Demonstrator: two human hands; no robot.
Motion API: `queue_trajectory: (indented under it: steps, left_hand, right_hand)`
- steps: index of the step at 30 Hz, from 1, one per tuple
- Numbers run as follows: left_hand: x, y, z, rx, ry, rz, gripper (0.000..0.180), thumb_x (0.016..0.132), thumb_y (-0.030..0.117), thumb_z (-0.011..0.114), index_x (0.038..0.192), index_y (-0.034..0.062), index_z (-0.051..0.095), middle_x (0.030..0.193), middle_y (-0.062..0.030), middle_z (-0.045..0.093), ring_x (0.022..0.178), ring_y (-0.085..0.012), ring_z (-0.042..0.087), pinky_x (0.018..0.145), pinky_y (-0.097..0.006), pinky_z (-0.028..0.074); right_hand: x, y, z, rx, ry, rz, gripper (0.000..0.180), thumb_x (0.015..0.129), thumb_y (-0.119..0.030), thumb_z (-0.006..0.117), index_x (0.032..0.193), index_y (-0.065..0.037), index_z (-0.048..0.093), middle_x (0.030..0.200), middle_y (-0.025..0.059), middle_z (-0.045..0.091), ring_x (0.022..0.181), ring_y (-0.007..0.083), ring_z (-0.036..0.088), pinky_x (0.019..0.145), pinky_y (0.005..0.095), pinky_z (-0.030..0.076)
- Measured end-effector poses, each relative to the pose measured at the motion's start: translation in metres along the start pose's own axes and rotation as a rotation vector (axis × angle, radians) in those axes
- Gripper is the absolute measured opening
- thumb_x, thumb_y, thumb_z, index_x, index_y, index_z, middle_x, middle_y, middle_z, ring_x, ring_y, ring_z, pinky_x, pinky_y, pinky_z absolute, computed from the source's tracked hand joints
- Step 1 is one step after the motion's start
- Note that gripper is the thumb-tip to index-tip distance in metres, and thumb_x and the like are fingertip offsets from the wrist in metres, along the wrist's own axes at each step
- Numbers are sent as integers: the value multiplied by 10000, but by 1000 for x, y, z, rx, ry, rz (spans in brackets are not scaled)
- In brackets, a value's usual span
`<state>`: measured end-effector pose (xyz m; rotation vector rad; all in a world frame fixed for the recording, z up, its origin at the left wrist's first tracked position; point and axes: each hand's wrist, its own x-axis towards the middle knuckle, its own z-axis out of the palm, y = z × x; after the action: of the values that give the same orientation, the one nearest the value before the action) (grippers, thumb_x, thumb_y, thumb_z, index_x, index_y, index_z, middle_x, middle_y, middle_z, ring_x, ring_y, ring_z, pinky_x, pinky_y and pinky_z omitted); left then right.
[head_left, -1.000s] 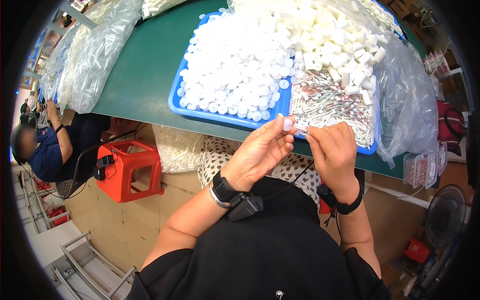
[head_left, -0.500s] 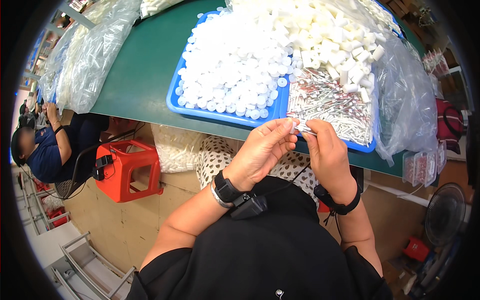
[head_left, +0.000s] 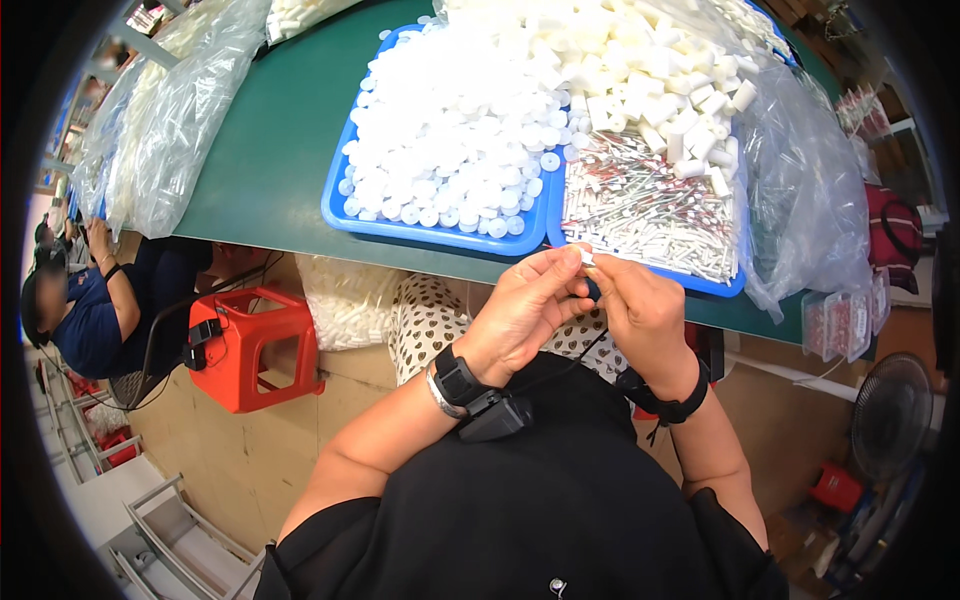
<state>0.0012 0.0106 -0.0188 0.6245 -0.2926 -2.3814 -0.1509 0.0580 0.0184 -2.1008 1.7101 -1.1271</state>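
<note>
At the table's near edge my two hands meet, fingertips almost touching. My left hand (head_left: 528, 308) is closed, its thumb and forefinger pinching a small white piece (head_left: 587, 257). From the other side my right hand (head_left: 643, 305) grips the same piece with thumb and curled fingers. Most of the piece is covered by fingers, and a thin reddish tip shows by the left fingertips. Just beyond the hands, thin white-and-red sticks (head_left: 650, 215) fill a blue tray (head_left: 715, 288). Left of it, another blue tray (head_left: 420, 238) holds a heap of white round discs (head_left: 440, 150).
Cream-white cylinders (head_left: 690, 110) are piled behind the sticks, beside a clear plastic bag (head_left: 800, 170). Clear boxes (head_left: 845, 325) stand at the table's right. A red stool (head_left: 250, 350) and a seated co-worker (head_left: 85, 310) are at left. A fan (head_left: 890, 415) stands at lower right.
Both hands have drawn slightly closer together, the right hand shifting left toward the left one. The small white piece is still between the fingers. The whole view has shifted a little.
</note>
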Motion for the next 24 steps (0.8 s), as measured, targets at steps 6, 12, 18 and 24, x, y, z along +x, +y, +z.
queue_trajectory:
  steps: [6,12,18,24]
  left_hand:
    - [2,7,-11,104,78,77,248,967,254,644,1121,59,636,887,7,632,779,-83,588,752,-261,528]
    - [-4,10,0,93,61,63,257,997,283,590,1121,59,615,940,-36,650,844,-120,640,783,-275,553]
    - [-3,13,6,126,58,65,331,1010,268,564,1243,33,551,997,-90,657,945,-177,679,847,-291,566]
    - [-2,15,10,132,115,120,340,1014,256,555,1240,3,550,1022,-129,642,998,-207,671,894,-309,566]
  right_hand:
    - [-1,14,-16,44,-170,102,150,888,-79,673,1018,-8,691,851,141,708,722,295,687,640,367,546]
    - [16,62,-41,-520,-158,-124,188,740,15,629,922,-20,659,887,101,646,819,276,612,704,377,511]
    - [23,68,-40,-557,-238,-208,133,718,13,618,844,-29,630,827,83,621,787,264,586,683,373,484]
    - [18,73,-37,-476,-150,-199,114,737,11,615,843,-30,624,802,86,608,754,276,584,691,379,476]
